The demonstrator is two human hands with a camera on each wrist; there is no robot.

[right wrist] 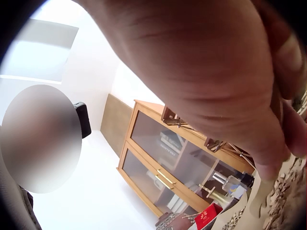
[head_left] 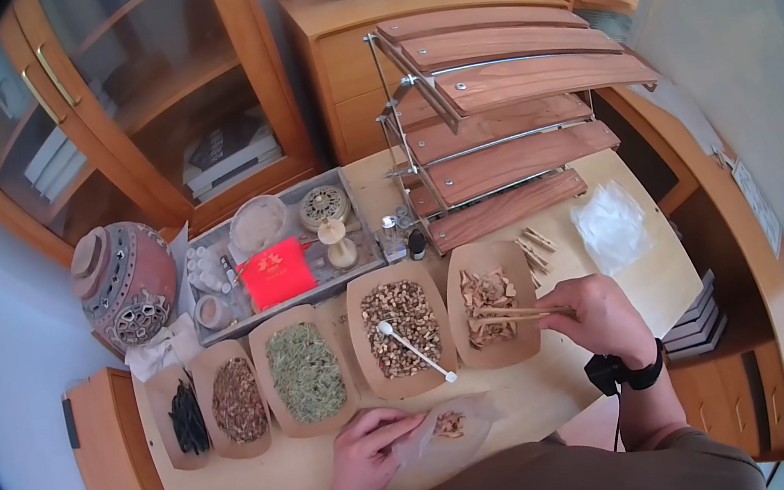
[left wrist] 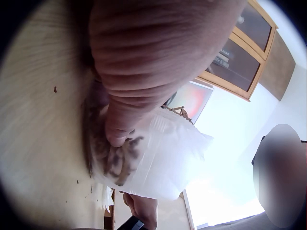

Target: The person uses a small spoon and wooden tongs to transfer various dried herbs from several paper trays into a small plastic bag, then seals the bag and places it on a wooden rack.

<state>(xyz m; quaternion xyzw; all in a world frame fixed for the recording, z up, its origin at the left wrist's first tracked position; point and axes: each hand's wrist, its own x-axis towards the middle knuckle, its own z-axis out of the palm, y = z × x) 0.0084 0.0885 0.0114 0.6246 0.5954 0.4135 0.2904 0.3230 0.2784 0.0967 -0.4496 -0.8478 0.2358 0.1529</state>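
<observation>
In the head view my right hand holds a pair of wooden tongs, their tips among dried brown slices in the rightmost paper tray. My left hand grips the edge of a translucent pouch at the table's near side. Some dried pieces lie inside that pouch. The left wrist view shows the thumb pressed on the pouch, with the pieces behind its film. From the right wrist, the hand covers most of the tongs.
Left of the slices stand more paper trays: chopped brown pieces with a white spoon on top, green herb, reddish bits, dark strips. Behind are a grey tray, a slatted wooden rack and spare pouches.
</observation>
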